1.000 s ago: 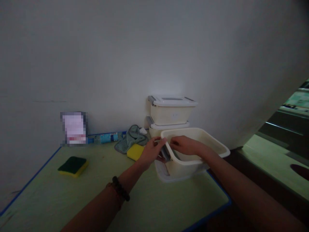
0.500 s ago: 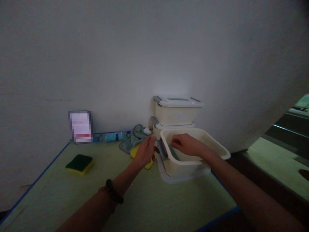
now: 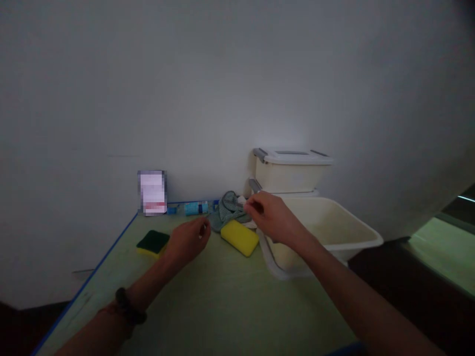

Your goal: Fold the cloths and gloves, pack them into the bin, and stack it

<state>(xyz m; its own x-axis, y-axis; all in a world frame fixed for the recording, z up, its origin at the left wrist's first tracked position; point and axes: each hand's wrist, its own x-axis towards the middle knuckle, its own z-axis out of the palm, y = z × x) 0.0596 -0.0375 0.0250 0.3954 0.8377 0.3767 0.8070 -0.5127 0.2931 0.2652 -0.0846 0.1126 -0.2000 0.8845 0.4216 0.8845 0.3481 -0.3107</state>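
My left hand (image 3: 189,238) hovers over the table between a green-and-yellow sponge (image 3: 151,242) and a plain yellow sponge (image 3: 240,237). Its fingers are curled together; whatever they hold, if anything, cannot be made out. Over the left rim of an open cream bin (image 3: 358,245) is my right hand (image 3: 272,215), closed in a pinch, its contents hidden. A crumpled grey-green cloth (image 3: 228,210) lies just behind the yellow sponge, close to the right fingertips. The right hand and forearm cover part of the bin's left side.
Two lidded cream boxes with grey latches, the upper box (image 3: 293,177) resting on the lower, stand against the wall behind the bin. A blue-labelled bottle (image 3: 196,208) lies along the table's back edge. A blurred upright panel (image 3: 153,194) stands at the back left corner.
My hands have drawn apart. The left moved left, away from the bin; the right came out of the bin to its left rim. The yellow sponge is now uncovered. The view has shifted left.
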